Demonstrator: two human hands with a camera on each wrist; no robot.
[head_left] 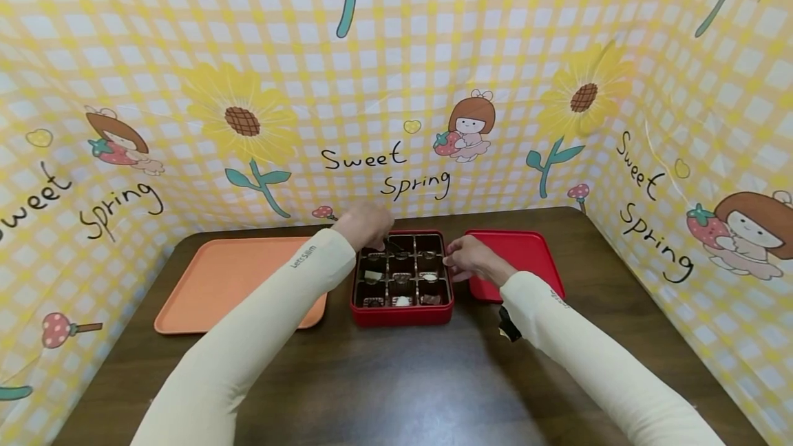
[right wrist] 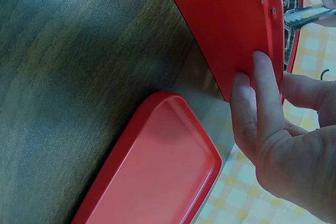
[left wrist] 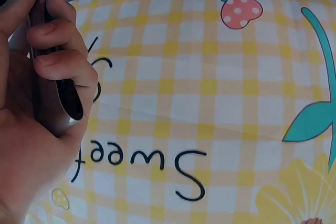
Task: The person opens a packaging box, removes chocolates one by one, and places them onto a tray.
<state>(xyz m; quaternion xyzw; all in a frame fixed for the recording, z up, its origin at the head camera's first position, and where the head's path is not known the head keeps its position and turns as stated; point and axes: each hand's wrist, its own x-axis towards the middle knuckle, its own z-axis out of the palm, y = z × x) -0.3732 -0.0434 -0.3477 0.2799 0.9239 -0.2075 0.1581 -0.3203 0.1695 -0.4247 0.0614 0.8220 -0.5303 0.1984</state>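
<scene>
A square red box (head_left: 401, 317) stands on the table, its dark inside split into compartments holding small brown and white pieces that look like chocolates. Over the back left compartments, my left hand (head_left: 365, 224) grips a pair of tongs (left wrist: 69, 98). The fingers curl round the dark, shiny arms in the left wrist view. In the right wrist view the tongs' metal tips reach into the box; whether they hold a piece is hidden. My right hand (head_left: 473, 258) holds the box's right wall near the back, fingertips (right wrist: 261, 59) on the outside and thumb at the rim.
An orange tray (head_left: 232, 281) lies left of the box. To the right lies a red lid (head_left: 517, 250), its raised edge upward, partly under the right forearm. A yellow checked cloth (head_left: 384, 88) hangs behind the brown table (head_left: 396, 391) and along its sides.
</scene>
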